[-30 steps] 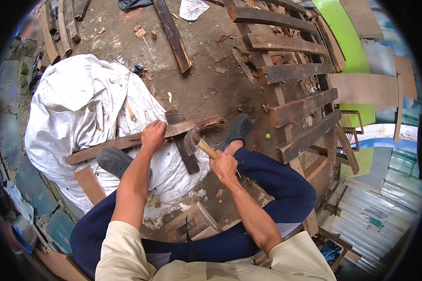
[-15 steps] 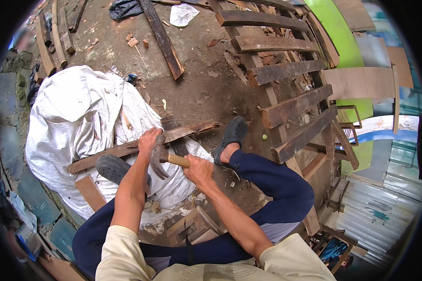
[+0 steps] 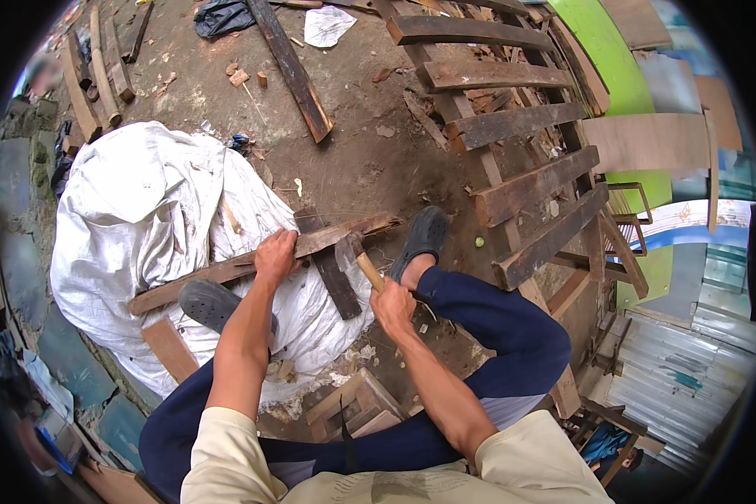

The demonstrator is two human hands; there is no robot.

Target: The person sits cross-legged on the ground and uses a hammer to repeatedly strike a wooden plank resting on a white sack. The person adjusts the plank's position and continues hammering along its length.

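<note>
A long weathered wooden slat (image 3: 227, 270) lies across a white sack (image 3: 143, 218) in front of me, with a short dark crosspiece (image 3: 332, 273) under it. My left hand (image 3: 275, 256) presses down on the slat near its middle. My right hand (image 3: 392, 307) grips the wooden handle of a hammer (image 3: 353, 252), whose metal head sits close to the slat's splintered right end. My feet in dark clogs rest at either side, the left one (image 3: 210, 304) on the sack and the right one (image 3: 424, 235) on the dirt.
A wooden pallet (image 3: 512, 143) with dark boards lies to the right. Loose planks (image 3: 290, 67) and scraps are scattered on the dirt ahead. A small wooden stool (image 3: 353, 412) is between my legs. Corrugated sheets (image 3: 689, 378) are at the far right.
The hammer swung left toward my left hand, then came back right; its head is now beside the slat's right end. My left hand stays on the slat.
</note>
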